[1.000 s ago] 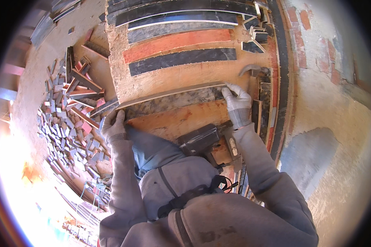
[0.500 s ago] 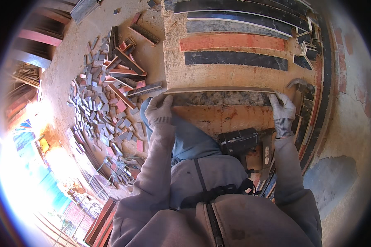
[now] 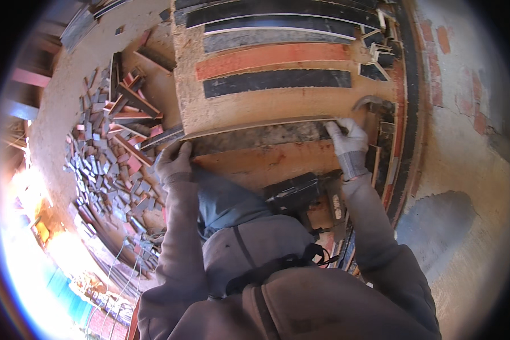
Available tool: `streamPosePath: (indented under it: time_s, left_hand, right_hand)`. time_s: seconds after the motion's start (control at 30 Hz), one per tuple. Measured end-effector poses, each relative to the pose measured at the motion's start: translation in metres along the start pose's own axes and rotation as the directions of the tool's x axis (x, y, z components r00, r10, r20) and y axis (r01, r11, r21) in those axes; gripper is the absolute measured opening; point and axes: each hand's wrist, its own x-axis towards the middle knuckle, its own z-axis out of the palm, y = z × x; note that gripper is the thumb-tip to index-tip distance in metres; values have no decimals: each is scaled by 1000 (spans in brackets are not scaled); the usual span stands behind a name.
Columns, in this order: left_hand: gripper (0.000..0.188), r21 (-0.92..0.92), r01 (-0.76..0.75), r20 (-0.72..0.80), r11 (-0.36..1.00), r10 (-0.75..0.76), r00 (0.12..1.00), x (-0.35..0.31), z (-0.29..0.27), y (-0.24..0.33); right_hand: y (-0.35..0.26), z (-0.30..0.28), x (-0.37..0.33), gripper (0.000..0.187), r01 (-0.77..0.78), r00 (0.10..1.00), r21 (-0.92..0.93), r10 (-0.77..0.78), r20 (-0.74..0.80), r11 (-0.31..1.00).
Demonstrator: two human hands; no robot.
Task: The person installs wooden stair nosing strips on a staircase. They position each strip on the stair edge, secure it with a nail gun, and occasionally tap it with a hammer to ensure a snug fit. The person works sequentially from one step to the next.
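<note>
My left hand (image 3: 174, 161), in a pale work glove, grips the left end of a long, narrow plank (image 3: 255, 136) with a stained dark face and a lighter edge. At its other end, my gloved right hand (image 3: 348, 143) has its fingers over the far edge. The plank slants slightly, its right end farther from me. Just on my side of it lies a reddish-brown board (image 3: 266, 162). A black boxy power tool (image 3: 294, 191) rests close to my lap, below the right half of that board; its exact kind is hard to make out.
Beyond the plank, black and red strips (image 3: 272, 58) lie in rows on a wooden surface. A claw hammer (image 3: 377, 105) sits past my right hand. To the left, small offcuts (image 3: 110, 175) and longer scraps (image 3: 136, 102) are heaped on the floor. A wall (image 3: 453, 141) stands at right.
The whole view has swung, so the scene sits farther left. The plank has tilted, its left end coming nearer to me. Both hands still hold its ends.
</note>
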Motion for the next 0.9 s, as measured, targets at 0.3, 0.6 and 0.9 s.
streamPosePath:
  time_s: [0.3,0.6,0.9]
  left_hand:
    - [30,515,-405,-38,755,493,869,-21,20,38]
    - [14,248,-772,518,586,593,617,-56,94,75]
    - [10,196,-793,517,577,626,584,-49,98,76]
  right_hand:
    - [-20,3,0,20,-128,992,18,128,-3,992]
    - [-24,4,-5,22,-202,979,60,204,-27,977]
    - [-30,-17,-34,34,40,996,-166,-52,-71,985]
